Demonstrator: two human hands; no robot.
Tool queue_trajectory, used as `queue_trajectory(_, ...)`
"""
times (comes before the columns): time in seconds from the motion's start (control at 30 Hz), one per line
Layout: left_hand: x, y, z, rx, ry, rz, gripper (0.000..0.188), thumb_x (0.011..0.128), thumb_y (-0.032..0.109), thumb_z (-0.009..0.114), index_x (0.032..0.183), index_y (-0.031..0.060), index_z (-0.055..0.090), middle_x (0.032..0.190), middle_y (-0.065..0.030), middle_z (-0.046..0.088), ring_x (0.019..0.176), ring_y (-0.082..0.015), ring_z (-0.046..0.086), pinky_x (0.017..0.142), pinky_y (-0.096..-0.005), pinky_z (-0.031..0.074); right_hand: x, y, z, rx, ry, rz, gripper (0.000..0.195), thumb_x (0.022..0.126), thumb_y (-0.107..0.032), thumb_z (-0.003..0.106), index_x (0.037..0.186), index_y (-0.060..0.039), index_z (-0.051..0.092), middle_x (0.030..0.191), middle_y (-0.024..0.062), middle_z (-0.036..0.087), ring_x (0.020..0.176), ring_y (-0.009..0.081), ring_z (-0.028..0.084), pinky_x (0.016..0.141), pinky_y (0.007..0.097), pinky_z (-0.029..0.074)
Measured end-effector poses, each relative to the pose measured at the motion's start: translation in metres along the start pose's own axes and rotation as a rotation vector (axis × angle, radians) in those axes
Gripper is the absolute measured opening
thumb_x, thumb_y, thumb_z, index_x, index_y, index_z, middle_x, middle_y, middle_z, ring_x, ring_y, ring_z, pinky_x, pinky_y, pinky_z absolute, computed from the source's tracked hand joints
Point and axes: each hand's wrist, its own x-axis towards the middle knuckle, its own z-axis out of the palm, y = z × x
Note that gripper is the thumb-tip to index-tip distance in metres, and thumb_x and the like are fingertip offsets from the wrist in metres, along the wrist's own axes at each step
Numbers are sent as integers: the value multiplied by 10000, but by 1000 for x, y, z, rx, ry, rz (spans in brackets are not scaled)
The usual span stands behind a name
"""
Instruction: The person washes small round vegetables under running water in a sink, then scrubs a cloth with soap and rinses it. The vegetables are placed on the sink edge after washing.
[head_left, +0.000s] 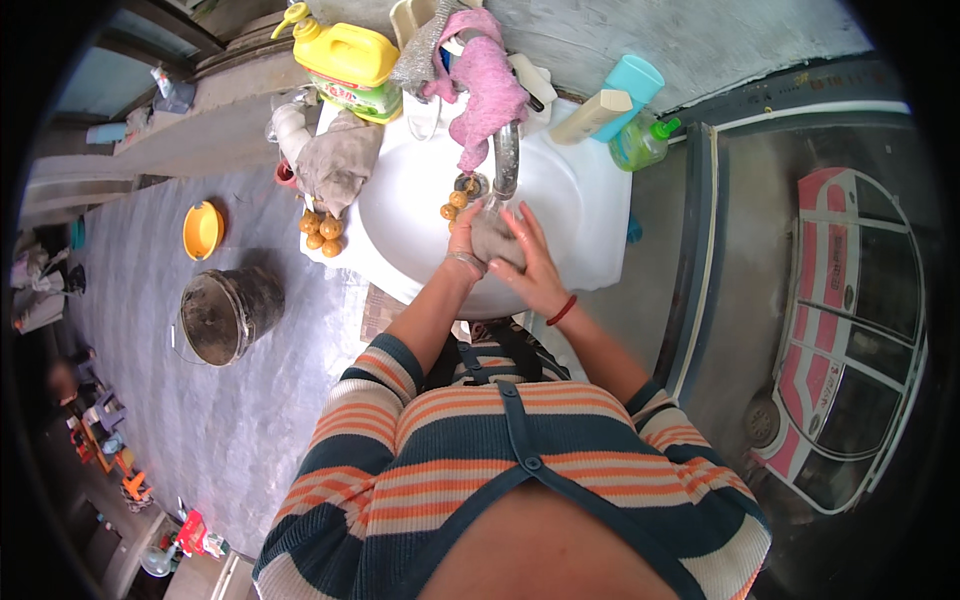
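Observation:
Over the white washbasin (395, 229), my left hand (466, 251) and my right hand (536, 268) hold a wet greyish-brown cloth (495, 238) between them. Just above the cloth is the mouth of a dark metal faucet (506, 161), and water appears to run from it. The fingers of my right hand are spread along the cloth's side; my left fingers are partly hidden behind it. Close to my left hand, several round golden-brown balls (457, 199) lie in the basin by the drain (472, 184). A pink cloth (487, 90) drapes over the faucet.
More golden-brown balls (322, 234) and a grey rag (341, 157) rest on the basin's left rim. Behind stands a yellow detergent jug (345, 56); bottles (637, 142) line the right corner. A dirty bucket (229, 315) and yellow basin (203, 231) stand on the floor.

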Motion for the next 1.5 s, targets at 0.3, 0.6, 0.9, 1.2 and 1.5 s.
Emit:
queue_trajectory(0.3, 5, -20, 31, 258, 497, 348, 360, 924, 365, 477, 1000, 37, 603, 937, -94, 620, 827, -234, 607, 724, -365, 505, 26, 20, 34, 15, 338, 140, 355, 816, -213, 659, 1099, -22, 564, 1032, 149, 573, 953, 275, 563, 868, 361, 442)
queue_trajectory(0.6, -2, -27, 37, 477, 590, 473, 389, 892, 288, 501, 1009, -69, 604, 927, -131, 632, 811, -195, 594, 696, -335, 480, 51, 44, 21, 320, 305, 395, 274, 890, -237, 572, 901, 33, 616, 800, 79, 618, 727, 158, 557, 674, 317, 461)
queue_trajectory(0.9, -16, -2, -24, 713, 567, 541, 419, 881, 332, 570, 1067, -41, 608, 960, -98, 637, 867, -174, 591, 796, -306, 468, 69, 90, 22, 538, -122, 759, 432, 921, -365, 526, 1186, -23, 548, 1122, 100, 612, 1059, 211, 566, 926, 343, 420)
queue_trajectory(1.2, -43, 26, -39, 704, 640, 440, 516, 882, 373, 591, 1176, -48, 545, 1066, -129, 608, 960, -200, 579, 857, -317, 462, 141, 117, 51, -1058, -724, -252, 633, 858, -145, 499, 1446, -255, 294, 1414, 103, 409, 1234, 319, 440, 1083, 433, 304)
queue_trajectory(1.5, -33, 27, -47, 697, 535, 368, 486, 888, 375, 599, 1156, -29, 563, 1079, -115, 607, 949, -200, 593, 846, -315, 478, 81, 101, 6, -859, -515, 136, 421, 743, -263, 673, 1081, -109, 477, 908, 106, 650, 913, 316, 622, 734, 439, 496)
